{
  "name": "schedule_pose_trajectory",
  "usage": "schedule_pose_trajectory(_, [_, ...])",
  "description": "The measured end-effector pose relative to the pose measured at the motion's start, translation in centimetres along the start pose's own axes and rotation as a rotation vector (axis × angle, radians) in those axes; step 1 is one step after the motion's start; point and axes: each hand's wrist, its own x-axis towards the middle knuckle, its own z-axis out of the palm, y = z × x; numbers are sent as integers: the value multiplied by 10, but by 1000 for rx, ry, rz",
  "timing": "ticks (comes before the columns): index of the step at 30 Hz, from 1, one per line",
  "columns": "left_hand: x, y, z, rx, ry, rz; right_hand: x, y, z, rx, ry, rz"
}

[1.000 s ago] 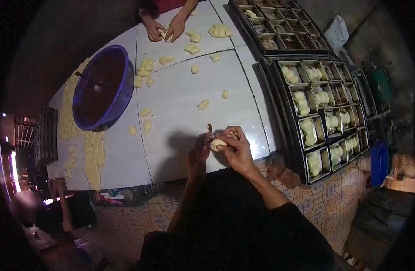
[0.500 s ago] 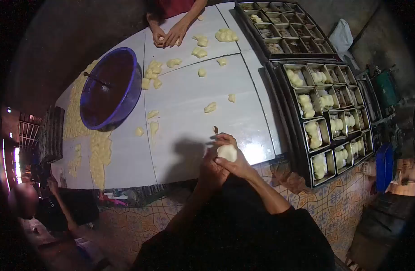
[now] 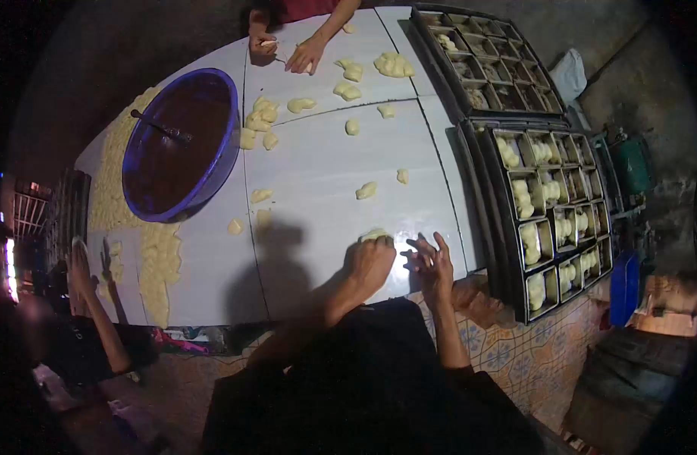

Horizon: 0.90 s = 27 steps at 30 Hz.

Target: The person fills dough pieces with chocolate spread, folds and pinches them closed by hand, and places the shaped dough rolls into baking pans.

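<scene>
My left hand [image 3: 372, 267] is closed and pressed down on the white table, its curled fingers at a piece of dough [image 3: 376, 234] that shows just past the knuckles. Most of that dough is hidden beneath the hand. To its right, my right hand [image 3: 435, 269] is raised near the table's front edge, fingers spread and nothing in them. Beyond my hands lie small loose dough pieces, among them one lump [image 3: 366, 190] and a smaller one [image 3: 402, 176].
A blue basin [image 3: 231, 155] of brown filling with a handled utensil [image 3: 160, 127] stands at left, beside sheeted dough [image 3: 160, 262]. Compartmented baking pans [image 3: 507, 220] holding dough sit at right. Across the table, a co-worker's hands [image 3: 306, 54] handle dough; another person's arm [image 3: 98, 311] reaches in at left.
My hands have parted. The dough they held together is now down at the table under my left hand, while my right hand has moved right and opened. The co-worker's hands have separated.
</scene>
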Motion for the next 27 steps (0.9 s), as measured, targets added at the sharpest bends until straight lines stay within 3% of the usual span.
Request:
schedule_pose_trajectory(2, [-12, -6, -34, -250, -275, 36, 0, -1, 17, 29, 85, -8])
schedule_pose_trajectory(4, [-16, -23, -91, -786, -390, -126, 8, 5, 19, 55, 74, 22])
schedule_pose_trajectory(6, [-29, -82, -68, -1522, 35, -344, 11, 2, 40, 34, 84, 36])
schedule_pose_trajectory(7, [-29, -119, -94, -1846, 149, -280, 13, 2, 49, -36, 79, 53])
schedule_pose_trajectory(8, [-26, -163, -120, -1602, 412, -380, 18, 4, 57, -111, 74, 69])
schedule_pose_trajectory(11, [-15, -280, -210, -1005, 909, -632, 29, 14, 80, -205, -14, 122])
schedule_pose_trajectory(12, [-14, -304, -230, -772, 761, -855, 32, 17, 89, -243, -58, 118])
schedule_pose_trajectory(13, [-11, -324, -234, -673, 635, -837, 34, 19, 99, -206, -83, 160])
schedule_pose_trajectory(14, [-12, -333, -226, -710, 541, -806, 36, 22, 110, -315, -103, 170])
schedule_pose_trajectory(16, [-12, -351, -212, -777, 353, -741, 40, 29, 124, -215, -172, 228])
schedule_pose_trajectory(18, [-8, -386, -189, -847, 15, -856, 43, 37, 133, -254, -192, 239])
schedule_pose_trajectory(19, [-6, -380, -185, -705, 309, -797, 46, 39, 137, -255, -211, 229])
schedule_pose_trajectory(21, [-16, -352, -193, -331, 377, -741, 44, 42, 140, -294, -200, 213])
schedule_pose_trajectory(24, [-31, -292, -165, 502, 876, -326, 47, 48, 148, -409, -208, 183])
schedule_pose_trajectory(25, [-35, -248, -177, 117, 930, -439, 49, 52, 151, -358, -237, 211])
schedule_pose_trajectory(26, [-40, -230, -145, -816, 751, -623, 49, 55, 157, -305, -264, 238])
schedule_pose_trajectory(27, [-50, -191, -160, -1319, 570, -555, 47, 53, 166, -96, -293, 392])
